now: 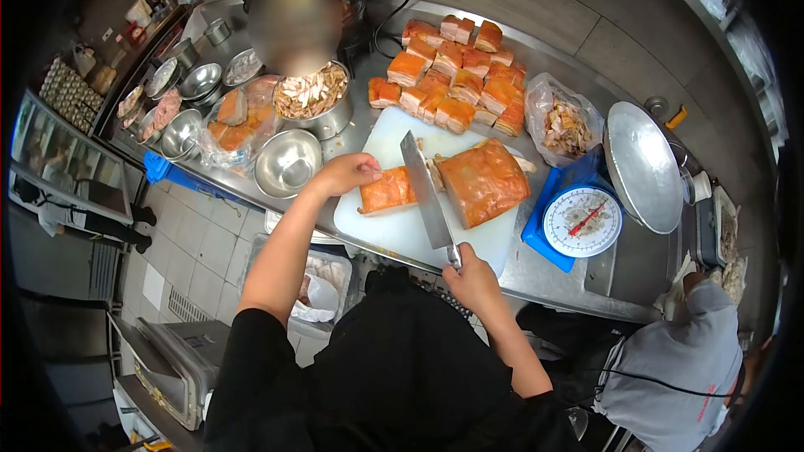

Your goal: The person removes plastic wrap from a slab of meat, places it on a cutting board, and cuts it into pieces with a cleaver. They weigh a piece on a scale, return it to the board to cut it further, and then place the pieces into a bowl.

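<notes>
Steel cleaver [427, 197] held over a white cutting board [394, 234], between two pieces of meat.
The cleaver's handle is clamped in the grip of the right hand [473, 279]; the small piece [388, 191] is touched at its outer end by the left hand [347, 174], whose grip cannot be told as pinched or merely resting. The large slab [486, 184] is set on the board, right of the blade. Beside the board on the steel worktop [536, 286] are placed a bowl [289, 165] and, to the right, a blue scale [582, 219] with a metal pan [643, 167]. Farther off, a pot [332, 124] is heaped with brown-and-white slices, one clear bag [544, 94] is filled with scraps, and another bag [266, 119] with meat chunks. Orange-skinned blocks [467, 85] are massed behind the board.
</notes>
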`<state>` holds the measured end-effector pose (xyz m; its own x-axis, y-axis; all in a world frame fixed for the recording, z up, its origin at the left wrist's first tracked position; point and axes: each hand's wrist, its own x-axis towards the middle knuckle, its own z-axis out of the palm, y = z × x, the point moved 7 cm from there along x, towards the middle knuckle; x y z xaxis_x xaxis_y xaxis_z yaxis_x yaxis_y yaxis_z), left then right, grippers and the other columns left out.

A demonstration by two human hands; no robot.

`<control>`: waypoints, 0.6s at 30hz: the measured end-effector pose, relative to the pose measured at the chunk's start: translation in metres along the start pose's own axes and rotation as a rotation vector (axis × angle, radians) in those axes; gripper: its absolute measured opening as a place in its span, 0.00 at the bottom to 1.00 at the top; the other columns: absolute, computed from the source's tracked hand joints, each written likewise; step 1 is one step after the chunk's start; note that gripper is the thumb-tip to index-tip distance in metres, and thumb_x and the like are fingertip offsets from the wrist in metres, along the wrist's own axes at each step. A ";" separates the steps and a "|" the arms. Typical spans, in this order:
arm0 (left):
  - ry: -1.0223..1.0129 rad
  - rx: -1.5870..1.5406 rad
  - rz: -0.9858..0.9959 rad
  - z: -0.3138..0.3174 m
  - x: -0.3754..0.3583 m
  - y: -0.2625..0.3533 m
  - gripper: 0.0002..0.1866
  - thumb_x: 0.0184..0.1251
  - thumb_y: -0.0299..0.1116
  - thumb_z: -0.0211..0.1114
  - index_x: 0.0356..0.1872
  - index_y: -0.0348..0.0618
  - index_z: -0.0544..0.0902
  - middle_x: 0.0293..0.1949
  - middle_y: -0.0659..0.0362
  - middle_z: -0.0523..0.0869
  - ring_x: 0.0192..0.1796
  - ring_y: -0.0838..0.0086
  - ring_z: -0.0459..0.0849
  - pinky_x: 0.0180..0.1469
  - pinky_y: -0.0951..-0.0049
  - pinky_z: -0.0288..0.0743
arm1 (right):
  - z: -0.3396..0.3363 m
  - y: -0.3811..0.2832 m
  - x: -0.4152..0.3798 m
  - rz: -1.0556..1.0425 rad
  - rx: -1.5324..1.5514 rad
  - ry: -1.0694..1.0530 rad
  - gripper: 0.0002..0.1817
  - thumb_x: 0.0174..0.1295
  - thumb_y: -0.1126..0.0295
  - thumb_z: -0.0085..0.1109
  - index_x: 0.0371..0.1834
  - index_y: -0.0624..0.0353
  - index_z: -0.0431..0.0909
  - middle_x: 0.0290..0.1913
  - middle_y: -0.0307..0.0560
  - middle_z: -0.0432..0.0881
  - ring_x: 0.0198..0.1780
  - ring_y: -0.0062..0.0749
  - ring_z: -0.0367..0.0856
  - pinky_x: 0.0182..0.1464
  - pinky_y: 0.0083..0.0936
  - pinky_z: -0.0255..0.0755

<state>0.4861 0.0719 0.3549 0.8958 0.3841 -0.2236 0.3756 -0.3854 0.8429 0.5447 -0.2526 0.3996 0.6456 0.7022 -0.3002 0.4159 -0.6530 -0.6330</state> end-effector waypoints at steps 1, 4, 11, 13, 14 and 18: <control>-0.035 0.084 -0.005 0.001 0.003 0.007 0.19 0.67 0.46 0.69 0.50 0.41 0.82 0.36 0.61 0.86 0.42 0.78 0.82 0.48 0.75 0.76 | 0.002 -0.001 -0.001 -0.013 -0.010 0.014 0.17 0.61 0.62 0.59 0.46 0.63 0.71 0.31 0.68 0.83 0.38 0.65 0.83 0.43 0.51 0.75; -0.094 0.206 0.022 0.006 0.012 0.022 0.14 0.68 0.42 0.69 0.47 0.45 0.84 0.34 0.64 0.85 0.39 0.78 0.80 0.44 0.74 0.75 | 0.000 -0.009 -0.006 -0.023 -0.040 0.027 0.18 0.61 0.61 0.60 0.46 0.63 0.71 0.30 0.66 0.83 0.37 0.64 0.83 0.41 0.50 0.75; -0.162 0.312 0.195 0.013 0.020 0.043 0.14 0.65 0.39 0.71 0.49 0.51 0.83 0.30 0.64 0.82 0.35 0.76 0.78 0.40 0.72 0.73 | 0.003 -0.022 -0.011 -0.059 -0.117 0.015 0.17 0.63 0.63 0.57 0.46 0.66 0.70 0.31 0.67 0.84 0.37 0.64 0.83 0.44 0.52 0.76; -0.180 0.344 0.200 0.012 0.021 0.046 0.14 0.65 0.39 0.71 0.50 0.52 0.83 0.30 0.64 0.82 0.35 0.76 0.79 0.40 0.72 0.73 | 0.003 -0.027 -0.012 -0.049 -0.119 0.017 0.17 0.63 0.63 0.57 0.45 0.66 0.69 0.30 0.66 0.84 0.37 0.63 0.84 0.44 0.52 0.76; -0.195 0.376 0.201 0.013 0.022 0.047 0.15 0.65 0.38 0.71 0.50 0.52 0.82 0.30 0.63 0.82 0.35 0.75 0.79 0.40 0.72 0.73 | 0.003 -0.029 -0.013 -0.043 -0.121 0.015 0.17 0.64 0.63 0.57 0.45 0.67 0.69 0.30 0.66 0.84 0.37 0.63 0.84 0.43 0.51 0.76; -0.229 0.363 0.212 0.014 0.026 0.043 0.14 0.65 0.39 0.72 0.49 0.52 0.82 0.30 0.63 0.83 0.35 0.74 0.80 0.40 0.71 0.73 | 0.010 -0.031 -0.014 -0.069 -0.118 0.023 0.17 0.65 0.64 0.57 0.45 0.67 0.68 0.30 0.65 0.84 0.36 0.62 0.84 0.43 0.51 0.76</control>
<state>0.5292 0.0536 0.3781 0.9757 0.0861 -0.2014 0.2007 -0.7195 0.6649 0.5161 -0.2395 0.4167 0.6268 0.7407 -0.2419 0.5313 -0.6333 -0.5627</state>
